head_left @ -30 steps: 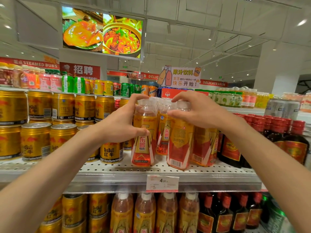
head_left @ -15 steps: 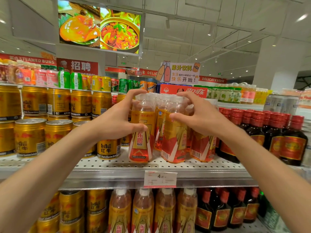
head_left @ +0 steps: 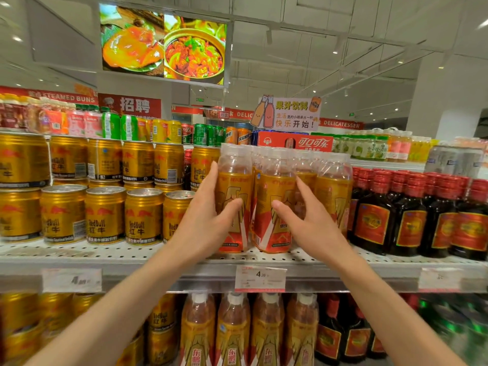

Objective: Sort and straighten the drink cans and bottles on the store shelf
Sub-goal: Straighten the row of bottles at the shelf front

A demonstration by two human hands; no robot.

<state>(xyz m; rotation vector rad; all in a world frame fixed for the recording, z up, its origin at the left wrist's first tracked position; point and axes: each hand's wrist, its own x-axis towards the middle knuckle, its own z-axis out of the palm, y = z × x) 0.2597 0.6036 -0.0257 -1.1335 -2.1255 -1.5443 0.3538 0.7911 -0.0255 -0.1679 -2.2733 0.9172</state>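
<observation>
On the shelf (head_left: 343, 260), the clear-topped bottles (head_left: 277, 202) stand at centre, cans (head_left: 105, 215) at nine o'clock, dark bottles (head_left: 412, 215) at three o'clock, more bottles (head_left: 266, 331) at six.

White ceiling (head_left: 343, 19), spotlights, hanging food screen (head_left: 163, 43), pillar (head_left: 449, 96)

Two orange-labelled bottles (head_left: 233, 199) – upright, side by side, shelf (head_left: 158, 256) front edge; gold cans (head_left: 105, 215) left.
</observation>
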